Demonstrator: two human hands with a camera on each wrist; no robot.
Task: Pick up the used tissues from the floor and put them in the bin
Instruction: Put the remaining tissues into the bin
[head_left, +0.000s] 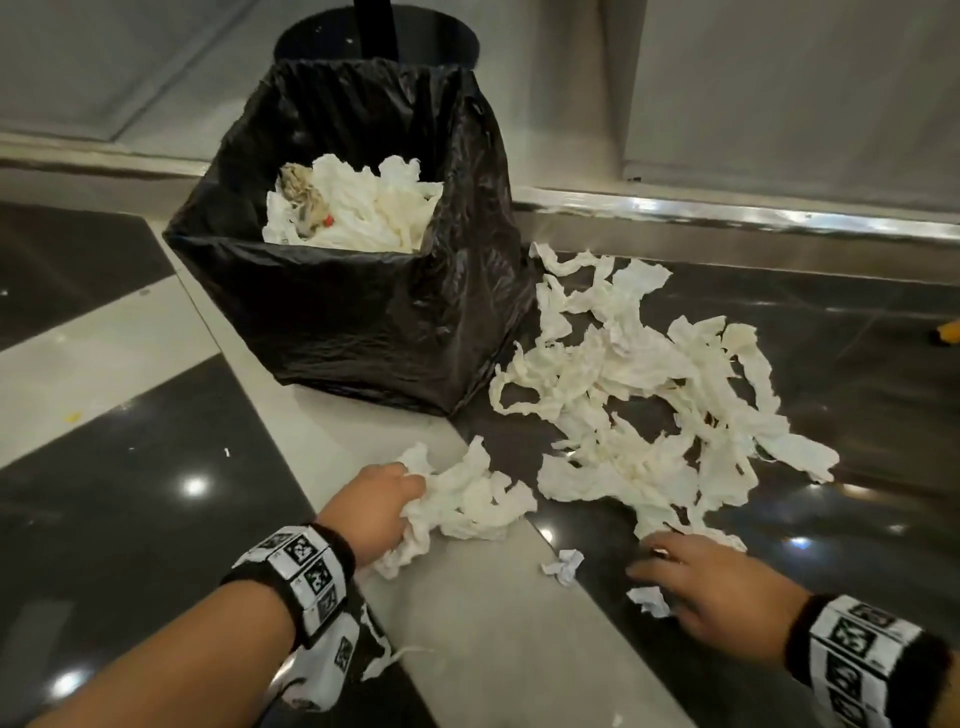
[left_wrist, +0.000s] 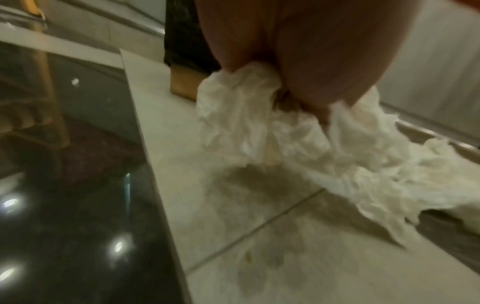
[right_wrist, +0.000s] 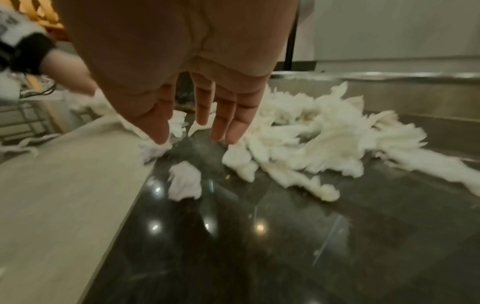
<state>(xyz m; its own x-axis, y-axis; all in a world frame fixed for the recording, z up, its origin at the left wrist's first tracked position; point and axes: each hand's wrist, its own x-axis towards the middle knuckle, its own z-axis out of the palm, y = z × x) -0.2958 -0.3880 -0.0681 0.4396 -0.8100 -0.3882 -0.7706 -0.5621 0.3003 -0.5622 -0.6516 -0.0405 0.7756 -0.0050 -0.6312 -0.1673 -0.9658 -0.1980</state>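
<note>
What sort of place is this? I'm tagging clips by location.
Probably a public indoor space, perhaps a lobby or mall: polished black-and-cream stone floor, metal-trimmed wall base, and a bag-lined bin.

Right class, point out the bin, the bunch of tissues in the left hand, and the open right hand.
bin (head_left: 358, 332), head view: front wall of its black liner.
bunch of tissues (head_left: 467, 499), head view: middle of the crumpled wad.
right hand (head_left: 727, 587), head view: back of the hand.
</note>
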